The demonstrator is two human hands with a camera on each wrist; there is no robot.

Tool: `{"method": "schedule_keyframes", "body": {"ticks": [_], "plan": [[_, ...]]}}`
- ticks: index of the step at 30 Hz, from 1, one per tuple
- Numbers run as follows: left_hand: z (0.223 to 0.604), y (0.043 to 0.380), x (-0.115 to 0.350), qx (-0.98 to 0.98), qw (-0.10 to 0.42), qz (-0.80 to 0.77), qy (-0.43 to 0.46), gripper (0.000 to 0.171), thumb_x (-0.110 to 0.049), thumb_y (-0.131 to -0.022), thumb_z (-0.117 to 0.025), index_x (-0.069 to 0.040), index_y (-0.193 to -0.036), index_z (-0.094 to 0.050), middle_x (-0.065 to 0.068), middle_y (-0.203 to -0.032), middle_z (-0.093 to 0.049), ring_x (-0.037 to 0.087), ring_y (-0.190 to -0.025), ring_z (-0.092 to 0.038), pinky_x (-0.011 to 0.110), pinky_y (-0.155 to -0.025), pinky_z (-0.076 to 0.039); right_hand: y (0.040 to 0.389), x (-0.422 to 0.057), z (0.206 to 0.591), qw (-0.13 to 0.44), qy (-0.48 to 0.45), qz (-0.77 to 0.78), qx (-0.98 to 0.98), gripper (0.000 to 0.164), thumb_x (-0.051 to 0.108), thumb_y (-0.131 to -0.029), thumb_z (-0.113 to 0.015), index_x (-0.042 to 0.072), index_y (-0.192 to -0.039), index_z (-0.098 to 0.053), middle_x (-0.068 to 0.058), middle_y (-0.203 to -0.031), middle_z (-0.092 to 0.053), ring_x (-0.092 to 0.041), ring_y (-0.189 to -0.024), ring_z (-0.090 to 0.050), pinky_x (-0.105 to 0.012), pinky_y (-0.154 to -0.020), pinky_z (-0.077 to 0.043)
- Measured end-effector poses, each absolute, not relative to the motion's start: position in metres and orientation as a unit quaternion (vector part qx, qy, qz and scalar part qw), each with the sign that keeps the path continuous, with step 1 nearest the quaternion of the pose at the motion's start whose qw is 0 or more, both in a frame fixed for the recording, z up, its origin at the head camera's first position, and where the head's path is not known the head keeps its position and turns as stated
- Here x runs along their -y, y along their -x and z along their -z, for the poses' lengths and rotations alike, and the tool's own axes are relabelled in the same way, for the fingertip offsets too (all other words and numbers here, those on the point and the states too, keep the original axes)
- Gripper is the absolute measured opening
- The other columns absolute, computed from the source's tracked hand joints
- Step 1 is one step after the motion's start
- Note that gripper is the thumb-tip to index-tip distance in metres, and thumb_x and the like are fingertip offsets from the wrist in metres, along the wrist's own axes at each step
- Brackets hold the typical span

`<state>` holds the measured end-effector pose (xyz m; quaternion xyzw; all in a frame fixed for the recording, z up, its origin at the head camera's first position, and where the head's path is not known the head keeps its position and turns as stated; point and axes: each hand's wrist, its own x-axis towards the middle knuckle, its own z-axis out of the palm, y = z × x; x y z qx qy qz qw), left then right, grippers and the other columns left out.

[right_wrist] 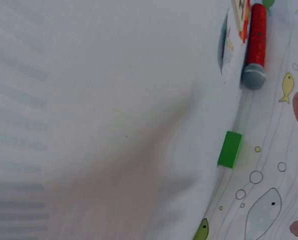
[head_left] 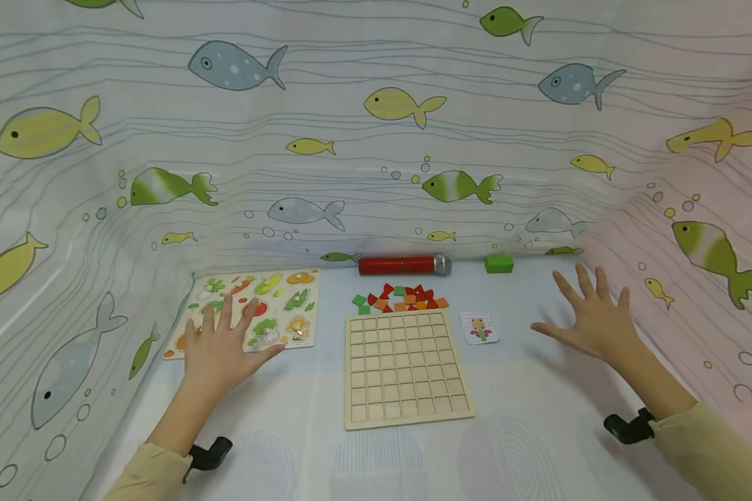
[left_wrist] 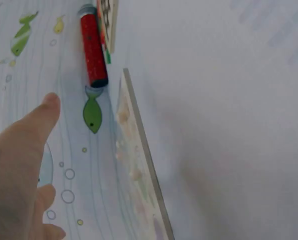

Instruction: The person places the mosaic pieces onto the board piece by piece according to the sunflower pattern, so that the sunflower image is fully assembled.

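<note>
My left hand [head_left: 219, 348] is spread with straight fingers above the vegetable puzzle board [head_left: 303, 299], hiding part of it; whether it touches the board I cannot tell. On the right, my right hand [head_left: 592, 316] is also spread, holding nothing, beyond a small picture card [head_left: 479, 328] with a flower-like pattern. Between the hands lies a wooden grid board [head_left: 407, 369] with bare square cells. Just behind it are several small red, green and orange pieces [head_left: 404, 299], loosely scattered. In the left wrist view the thumb [left_wrist: 49, 102] points away from the palm.
A red microphone [head_left: 404, 265] with a silver head lies along the back wall. A green block [head_left: 498, 264] sits to its right, also seen in the right wrist view. Fish-patterned cloth [head_left: 351, 167] rises at the back and both sides. Each wrist wears a black device [head_left: 209, 454].
</note>
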<state>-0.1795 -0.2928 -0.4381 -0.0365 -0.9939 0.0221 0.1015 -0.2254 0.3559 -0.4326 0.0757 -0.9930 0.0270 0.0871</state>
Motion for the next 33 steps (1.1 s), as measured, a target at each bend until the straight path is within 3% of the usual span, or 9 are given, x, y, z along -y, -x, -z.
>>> {"method": "schedule_keyframes", "body": {"ticks": [10, 14, 16, 19, 20, 23, 28, 30, 33], "plan": [[0.453, 0.157, 0.276, 0.97, 0.04, 0.232, 0.066, 0.1, -0.069, -0.095, -0.066, -0.011, -0.169, -0.029, 0.029, -0.168, -0.033, 0.057, -0.151, -0.033, 0.077, -0.116, -0.029, 0.224, -0.349, 0.449, 0.077, -0.073, -0.138, 0.985, 0.107, 0.067, -0.093, -0.068, 0.007, -0.169, -0.022, -0.041, -0.165, -0.023, -0.071, -0.135, -0.039, -0.085, -0.096, -0.04], [0.461, 0.145, 0.255, 0.943, 0.015, 0.33, 0.048, 0.091, -0.059, -0.096, -0.071, -0.014, -0.167, -0.036, 0.021, -0.164, -0.045, 0.046, -0.14, -0.053, 0.063, -0.105, -0.051, 0.224, -0.343, 0.45, 0.077, -0.059, -0.192, 0.977, 0.105, 0.063, -0.095, -0.069, 0.007, -0.169, -0.021, -0.039, -0.166, -0.024, -0.071, -0.136, -0.039, -0.084, -0.097, -0.039], [0.464, 0.142, 0.242, 0.935, -0.003, 0.353, 0.031, 0.088, -0.055, -0.095, -0.074, -0.016, -0.166, -0.039, 0.019, -0.146, -0.062, 0.035, -0.115, -0.066, 0.047, -0.085, -0.059, 0.225, -0.34, 0.452, 0.089, -0.055, -0.216, 0.971, 0.102, 0.06, -0.095, -0.071, 0.006, -0.168, -0.025, -0.038, -0.165, -0.028, -0.069, -0.14, -0.037, -0.084, -0.103, -0.034], [0.469, 0.137, 0.223, 0.927, -0.043, 0.372, 0.01, 0.087, -0.052, -0.092, -0.079, -0.016, -0.163, -0.044, 0.011, -0.094, -0.072, 0.018, -0.074, -0.061, 0.029, -0.058, -0.048, 0.227, -0.334, 0.455, 0.11, -0.053, -0.254, 0.96, 0.096, 0.055, -0.096, -0.073, 0.004, -0.166, -0.031, -0.035, -0.163, -0.035, -0.063, -0.139, -0.044, -0.082, -0.106, -0.034], [0.471, 0.136, 0.216, 0.924, -0.055, 0.379, 0.007, 0.088, -0.05, -0.091, -0.081, -0.014, -0.163, -0.045, 0.008, -0.079, -0.066, 0.015, -0.064, -0.054, 0.028, -0.054, -0.044, 0.228, -0.331, 0.456, 0.115, -0.052, -0.265, 0.956, 0.094, 0.053, -0.097, -0.073, 0.004, -0.166, -0.032, -0.034, -0.163, -0.037, -0.062, -0.137, -0.048, -0.08, -0.106, -0.036], [0.476, 0.13, 0.2, 0.918, -0.082, 0.388, 0.014, 0.09, -0.049, -0.089, -0.083, -0.008, -0.16, -0.047, 0.007, -0.069, -0.065, 0.012, -0.056, -0.054, 0.032, -0.06, -0.051, 0.231, -0.323, 0.46, 0.13, -0.051, -0.299, 0.944, 0.088, 0.047, -0.098, -0.074, 0.004, -0.164, -0.036, -0.032, -0.16, -0.044, -0.056, -0.127, -0.06, -0.075, -0.102, -0.045], [0.487, 0.121, 0.18, 0.904, -0.107, 0.413, 0.03, 0.097, -0.048, -0.087, -0.086, 0.0, -0.159, -0.044, 0.019, -0.088, -0.077, 0.024, -0.059, -0.069, 0.037, -0.077, -0.057, 0.24, -0.307, 0.462, 0.131, -0.044, -0.368, 0.92, 0.079, 0.042, -0.1, -0.073, 0.006, -0.163, -0.041, -0.032, -0.152, -0.054, -0.053, -0.125, -0.063, -0.068, -0.099, -0.053], [0.492, 0.118, 0.174, 0.909, -0.097, 0.403, 0.039, 0.104, -0.05, -0.083, -0.088, 0.002, -0.16, -0.043, 0.026, -0.12, -0.075, 0.034, -0.09, -0.078, 0.045, -0.093, -0.059, 0.244, -0.301, 0.462, 0.13, -0.044, -0.389, 0.911, 0.076, 0.04, -0.101, -0.072, 0.006, -0.162, -0.042, -0.031, -0.15, -0.056, -0.053, -0.127, -0.062, -0.066, -0.101, -0.053], [0.497, 0.116, 0.168, 0.92, -0.079, 0.381, 0.053, 0.116, -0.054, -0.074, -0.094, 0.002, -0.161, -0.04, 0.023, -0.16, -0.048, 0.042, -0.137, -0.059, 0.055, -0.114, -0.047, 0.249, -0.294, 0.46, 0.134, -0.048, -0.401, 0.905, 0.072, 0.038, -0.102, -0.072, 0.004, -0.16, -0.045, -0.03, -0.149, -0.058, -0.051, -0.129, -0.06, -0.063, -0.103, -0.053]]}}
